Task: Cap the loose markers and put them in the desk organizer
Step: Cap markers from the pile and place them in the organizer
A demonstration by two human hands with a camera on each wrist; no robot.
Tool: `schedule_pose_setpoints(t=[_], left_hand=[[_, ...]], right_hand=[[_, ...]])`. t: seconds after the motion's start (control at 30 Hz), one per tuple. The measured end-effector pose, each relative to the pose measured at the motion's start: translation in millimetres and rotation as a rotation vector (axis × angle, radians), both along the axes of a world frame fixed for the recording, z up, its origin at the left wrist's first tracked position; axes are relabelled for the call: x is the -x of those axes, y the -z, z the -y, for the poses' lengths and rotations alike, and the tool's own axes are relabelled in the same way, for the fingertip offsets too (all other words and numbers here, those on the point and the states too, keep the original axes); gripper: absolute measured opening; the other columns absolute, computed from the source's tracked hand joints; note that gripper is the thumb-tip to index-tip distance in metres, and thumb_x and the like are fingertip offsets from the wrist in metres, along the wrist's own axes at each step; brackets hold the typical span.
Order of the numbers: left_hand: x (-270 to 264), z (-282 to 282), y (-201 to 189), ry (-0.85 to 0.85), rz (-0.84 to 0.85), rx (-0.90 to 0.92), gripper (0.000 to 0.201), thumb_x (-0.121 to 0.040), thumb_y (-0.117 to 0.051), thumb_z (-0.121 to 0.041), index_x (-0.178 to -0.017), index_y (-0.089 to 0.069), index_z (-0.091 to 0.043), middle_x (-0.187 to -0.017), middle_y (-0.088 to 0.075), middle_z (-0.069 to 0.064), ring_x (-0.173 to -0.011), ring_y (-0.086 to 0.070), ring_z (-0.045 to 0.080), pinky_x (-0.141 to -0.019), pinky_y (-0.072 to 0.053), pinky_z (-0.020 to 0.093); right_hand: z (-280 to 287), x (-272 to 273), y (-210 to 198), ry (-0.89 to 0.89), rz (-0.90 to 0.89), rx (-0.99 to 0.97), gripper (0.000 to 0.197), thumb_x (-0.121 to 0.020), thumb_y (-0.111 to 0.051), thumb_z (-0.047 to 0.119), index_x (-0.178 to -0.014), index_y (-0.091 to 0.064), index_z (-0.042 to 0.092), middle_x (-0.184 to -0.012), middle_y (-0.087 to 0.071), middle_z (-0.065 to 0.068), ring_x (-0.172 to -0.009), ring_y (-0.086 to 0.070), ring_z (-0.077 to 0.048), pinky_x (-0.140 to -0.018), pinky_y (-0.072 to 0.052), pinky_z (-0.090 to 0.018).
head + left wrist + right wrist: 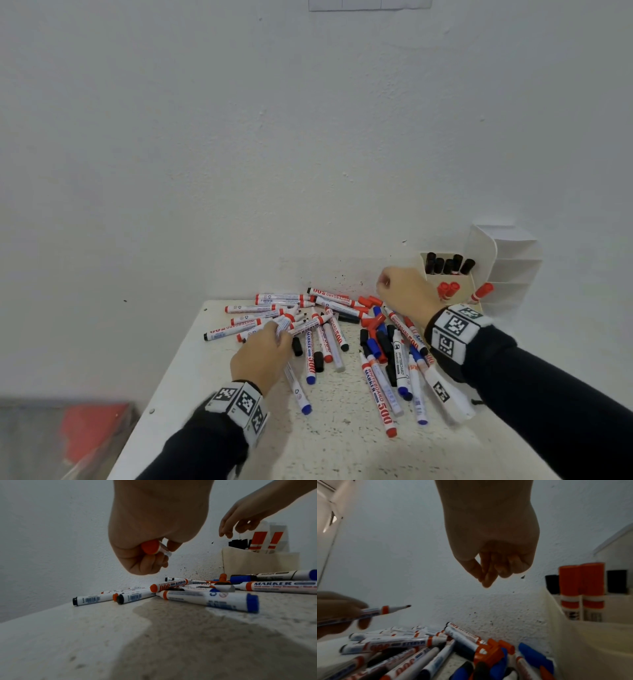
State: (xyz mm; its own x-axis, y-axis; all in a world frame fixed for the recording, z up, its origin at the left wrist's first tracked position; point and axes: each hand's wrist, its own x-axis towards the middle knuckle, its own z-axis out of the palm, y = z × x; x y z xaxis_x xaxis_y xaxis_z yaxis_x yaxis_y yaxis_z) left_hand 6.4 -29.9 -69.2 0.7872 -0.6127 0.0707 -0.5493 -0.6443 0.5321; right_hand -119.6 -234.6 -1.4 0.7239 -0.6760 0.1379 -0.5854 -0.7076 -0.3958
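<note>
Several whiteboard markers lie in a heap on the table with loose red caps, blue caps and black ones mixed in. My left hand grips an uncapped red marker just above the left side of the heap; its red end plug shows inside the curled fingers. My right hand hovers over the heap's far right, beside the white desk organizer, fingers loosely curled and holding nothing. Black-capped markers and red-capped markers stand in the organizer.
The speckled white table ends on the left in an edge and meets a white wall at the back. The organizer sits in the back right corner. A blurred red object lies on the floor at lower left.
</note>
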Motion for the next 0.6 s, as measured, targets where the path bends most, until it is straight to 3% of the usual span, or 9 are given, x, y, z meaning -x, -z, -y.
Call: schedule_pose_setpoints(t=[0.13,0.23,0.37,0.47,0.6], left_hand=[[-6,7,-8,0.033,0.061,-0.020,0.024,-0.098,-0.031,-0.034,-0.098,-0.048,-0.018,-0.087,-0.060,-0.001,-0.078,-0.056,0.014,-0.065,-0.042,0.024],[-6,12,-8,0.051,0.057,-0.012,0.021,-0.098,-0.032,-0.032,-0.092,-0.046,-0.018,-0.083,-0.057,0.000,-0.071,-0.052,0.013,-0.063,-0.040,0.025],[-4,16,-3,0.062,0.062,-0.005,0.021,-0.097,-0.033,-0.034,-0.093,-0.048,-0.019,-0.079,-0.055,-0.003,-0.069,-0.050,0.012,-0.062,-0.041,0.025],[-2,18,1,0.076,0.058,0.003,0.022,-0.098,-0.033,-0.032,-0.096,-0.049,-0.018,-0.084,-0.055,-0.002,-0.073,-0.051,0.012,-0.065,-0.042,0.025],[1,21,6,0.107,0.052,0.026,0.024,-0.099,-0.032,-0.030,-0.106,-0.050,-0.017,-0.095,-0.053,-0.001,-0.080,-0.049,0.011,-0.068,-0.038,0.023]], right_hand=[[-6,-5,18,-0.035,-0.268,-0.104,0.022,-0.092,-0.048,0.017,-0.110,-0.060,0.016,-0.111,-0.061,-0.006,-0.098,-0.058,-0.020,-0.088,-0.049,-0.031],[-2,-5,31,-0.067,-0.375,-0.095,0.036,-0.094,-0.046,0.019,-0.130,-0.050,0.020,-0.130,-0.049,-0.009,-0.115,-0.050,-0.026,-0.100,-0.043,-0.036],[10,-5,50,-0.091,-0.462,-0.028,0.047,-0.096,-0.040,0.013,-0.141,-0.036,0.023,-0.148,-0.032,-0.007,-0.133,-0.035,-0.027,-0.113,-0.028,-0.041],[15,-6,59,-0.075,-0.472,-0.007,0.047,-0.093,-0.046,0.016,-0.138,-0.040,0.028,-0.143,-0.038,-0.007,-0.128,-0.038,-0.029,-0.108,-0.035,-0.042],[10,-10,60,-0.032,-0.422,0.174,0.039,-0.089,-0.052,0.024,-0.128,-0.047,0.021,-0.131,-0.039,-0.008,-0.122,-0.038,-0.027,-0.099,-0.041,-0.040]])
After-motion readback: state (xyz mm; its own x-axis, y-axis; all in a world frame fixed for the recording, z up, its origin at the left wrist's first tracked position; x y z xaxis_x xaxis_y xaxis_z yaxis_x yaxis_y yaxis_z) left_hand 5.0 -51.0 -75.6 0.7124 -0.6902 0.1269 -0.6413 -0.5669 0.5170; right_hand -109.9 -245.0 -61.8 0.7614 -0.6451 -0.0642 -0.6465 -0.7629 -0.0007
